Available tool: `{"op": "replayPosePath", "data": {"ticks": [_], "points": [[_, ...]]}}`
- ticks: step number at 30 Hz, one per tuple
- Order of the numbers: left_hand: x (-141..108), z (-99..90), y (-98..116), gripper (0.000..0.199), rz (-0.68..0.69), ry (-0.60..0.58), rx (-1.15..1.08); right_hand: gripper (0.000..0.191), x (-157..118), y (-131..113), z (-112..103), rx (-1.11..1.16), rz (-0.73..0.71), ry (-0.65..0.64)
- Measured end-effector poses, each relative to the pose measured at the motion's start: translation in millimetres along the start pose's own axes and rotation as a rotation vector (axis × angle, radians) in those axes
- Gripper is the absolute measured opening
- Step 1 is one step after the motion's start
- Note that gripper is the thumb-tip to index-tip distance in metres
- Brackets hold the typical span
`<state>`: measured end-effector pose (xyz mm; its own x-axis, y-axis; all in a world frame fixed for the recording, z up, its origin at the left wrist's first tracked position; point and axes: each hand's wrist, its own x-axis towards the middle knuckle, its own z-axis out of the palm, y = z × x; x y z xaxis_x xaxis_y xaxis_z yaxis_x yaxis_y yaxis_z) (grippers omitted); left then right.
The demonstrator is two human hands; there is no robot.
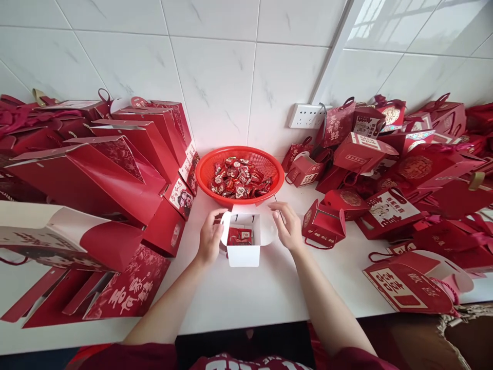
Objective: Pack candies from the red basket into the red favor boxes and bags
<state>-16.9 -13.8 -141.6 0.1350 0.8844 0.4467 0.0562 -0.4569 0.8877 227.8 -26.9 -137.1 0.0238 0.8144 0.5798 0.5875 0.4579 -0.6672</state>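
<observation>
A small gift box (pixel 244 256) stands open on the white table, its white inside and spread flaps showing. Red-wrapped sweets (pixel 239 237) lie in its bottom. My left hand (pixel 210 237) is closed at the box's left side, fingers around the left flap. Beside the right flap is my right hand (pixel 288 226), its fingers stretched out and apart, holding nothing; whether it touches the flap I cannot tell. Just behind the box sits a red plastic basket (pixel 203 181) of wrapped sweets (pixel 242 177).
Red folded cartons (pixel 92 180) are piled on the left of the table (pixel 231 303). Many finished red gift boxes (pixel 364 151) with cord handles crowd the right. A power strip (pixel 307 116) is against the tiled wall (pixel 215 77). A torn cardboard box (pixel 419 336) stands below, front right.
</observation>
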Motion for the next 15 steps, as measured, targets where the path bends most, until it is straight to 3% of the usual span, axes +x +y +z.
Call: {"op": "replayPosePath", "data": {"ticks": [3, 6, 9, 11, 12, 15], "points": [[-2.9, 3.7, -6.2, 0.066, 0.005, -0.072, -0.087, 0.026, 23.7, -9.8, -10.3, -0.021, -0.01, 0.051], [-7.3, 9.9, -17.3, 0.078, -0.064, -0.189, -0.224, 0.03, 60.2, -20.6, -10.3, -0.046, -0.059, -0.085], [-13.0, 14.1, -30.5, 0.076, -0.12, -0.285, -0.286, 0.035, 102.0, -28.6, 9.0, -0.173, -0.079, -0.395], [-16.1, 14.7, -37.7, 0.073, -0.142, -0.302, -0.272, 0.037, 126.4, -31.1, 30.2, -0.323, -0.085, -0.741], [-17.1, 14.3, -40.2, 0.072, -0.146, -0.303, -0.255, 0.033, 136.6, -31.3, 41.5, -0.352, -0.084, -0.845], [-17.1, 12.2, -42.0, 0.073, -0.116, -0.297, -0.204, 0.017, 159.4, -27.2, 71.5, -0.423, -0.066, -1.0]]}}
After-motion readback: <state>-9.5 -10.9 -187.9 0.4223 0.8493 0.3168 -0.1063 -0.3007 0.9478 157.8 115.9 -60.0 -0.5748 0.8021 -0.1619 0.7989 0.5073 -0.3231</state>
